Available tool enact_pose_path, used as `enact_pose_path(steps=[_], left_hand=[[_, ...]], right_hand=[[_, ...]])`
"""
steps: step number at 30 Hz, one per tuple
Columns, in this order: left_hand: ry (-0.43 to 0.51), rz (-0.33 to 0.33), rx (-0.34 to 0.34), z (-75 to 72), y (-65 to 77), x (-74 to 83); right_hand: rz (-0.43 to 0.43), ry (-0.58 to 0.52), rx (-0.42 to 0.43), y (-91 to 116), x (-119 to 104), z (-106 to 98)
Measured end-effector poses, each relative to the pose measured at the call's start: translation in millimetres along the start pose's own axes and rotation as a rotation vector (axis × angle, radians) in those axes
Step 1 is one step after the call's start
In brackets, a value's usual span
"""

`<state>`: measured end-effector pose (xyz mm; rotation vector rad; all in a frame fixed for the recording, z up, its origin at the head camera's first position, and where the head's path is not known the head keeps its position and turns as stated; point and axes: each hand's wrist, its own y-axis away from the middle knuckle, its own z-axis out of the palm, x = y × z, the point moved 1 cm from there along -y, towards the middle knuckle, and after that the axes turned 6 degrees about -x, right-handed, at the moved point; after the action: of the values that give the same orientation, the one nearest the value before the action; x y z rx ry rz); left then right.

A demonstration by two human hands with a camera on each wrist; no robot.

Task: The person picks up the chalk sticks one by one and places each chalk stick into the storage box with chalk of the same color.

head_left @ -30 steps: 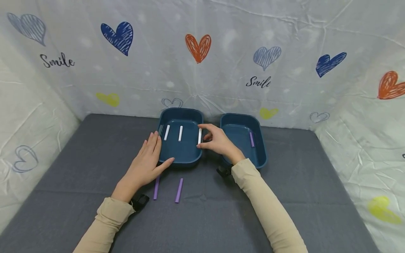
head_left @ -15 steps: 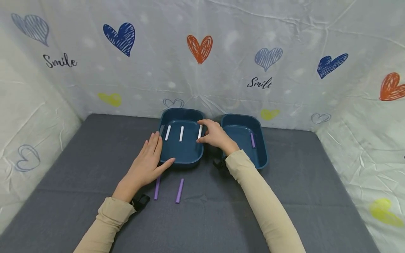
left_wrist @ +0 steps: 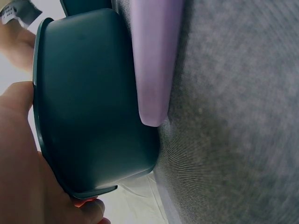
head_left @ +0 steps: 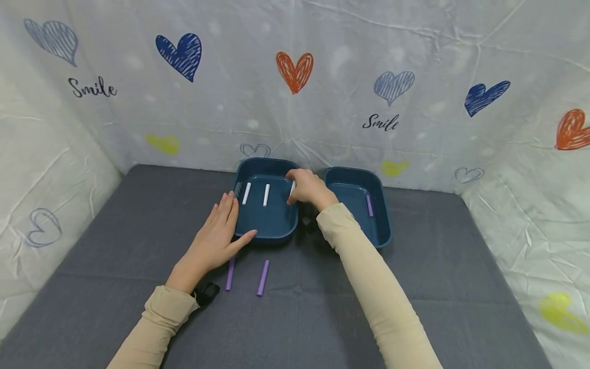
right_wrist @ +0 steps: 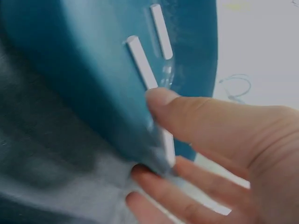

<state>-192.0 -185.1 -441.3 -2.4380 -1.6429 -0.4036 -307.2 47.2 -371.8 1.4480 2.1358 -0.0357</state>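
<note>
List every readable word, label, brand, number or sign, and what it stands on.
"Smile": on the backdrop, at left.
"Smile": on the backdrop, right of centre.
Wrist device: marks too small to read.
Trays, white sticks, purple sticks: no text seen.

Creased white backdrop [head_left: 341, 25] in the head view, and it's lively: orange heart [head_left: 295, 77] bang on twelve o'clock, navy heart [head_left: 484, 99] at two, yellow heart [head_left: 562, 313] down at four, outlined heart [head_left: 44, 227] at nine, "Smile" [head_left: 92, 88] at ten, grey cloth [head_left: 299, 333] running to six!
</note>
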Motion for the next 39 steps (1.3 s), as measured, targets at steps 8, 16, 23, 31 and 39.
enact_pose_path(steps=[8,16,23,31,39], left_hand=[[-0.01,0.016,0.019,-0.5,0.1,0.8],[-0.001,0.022,0.028,-2.6,2.7,0.7],[-0.009,0.021,0.019,-0.4,1.8,-0.8],[-0.006,0.02,0.023,0.2,1.8,-1.4],[0.001,0.02,0.025,0.0,3.5,0.1]], right_hand=[[0.119,0.125,-0.006,-4.3,-20.1,-4.5],[0.125,0.214,0.076,-10.3,-36.4,-4.4],[0.06,0.138,0.067,-13.6,-35.7,6.7],[0.036,0.146,0.04,-14.9,-27.8,11.1],[0.053,0.186,-0.024,-13.5,-32.6,9.9]])
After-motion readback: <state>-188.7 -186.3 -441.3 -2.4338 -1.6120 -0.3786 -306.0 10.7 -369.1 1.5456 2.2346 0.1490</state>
